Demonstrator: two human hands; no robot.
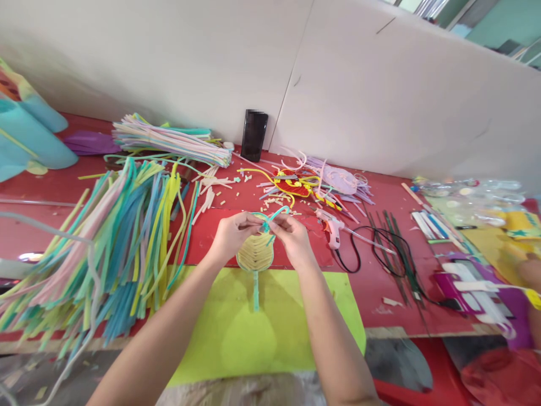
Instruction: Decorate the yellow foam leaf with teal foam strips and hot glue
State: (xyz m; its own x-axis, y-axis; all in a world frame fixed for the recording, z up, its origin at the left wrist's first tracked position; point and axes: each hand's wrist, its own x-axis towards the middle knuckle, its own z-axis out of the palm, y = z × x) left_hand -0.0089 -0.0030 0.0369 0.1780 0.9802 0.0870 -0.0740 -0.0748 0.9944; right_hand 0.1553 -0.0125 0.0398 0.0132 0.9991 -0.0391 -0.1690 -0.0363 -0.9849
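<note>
Both hands meet over the middle of the table, pinching a teal pipe cleaner (279, 211) bent into a small knot or loop between the fingertips. My left hand (236, 232) grips it from the left, and my right hand (292, 237) from the right. Just below the fingers is a leaf shape (256, 254) made of pale yellow pipe cleaners in slanted rows, with a teal edge and a teal stem (256, 293) pointing towards me. Its upper part is partly hidden by the hands. A yellow-green sheet (249, 344) lies under the stem.
To the left spreads a big heap of coloured pipe cleaners (114, 237), with another bundle (169, 141) behind. A phone (254, 135) leans on the wall. At right are a pink glue gun (333, 230), its black cable (359, 265) and markers (431, 225). Another person's hand (530, 270) shows at far right.
</note>
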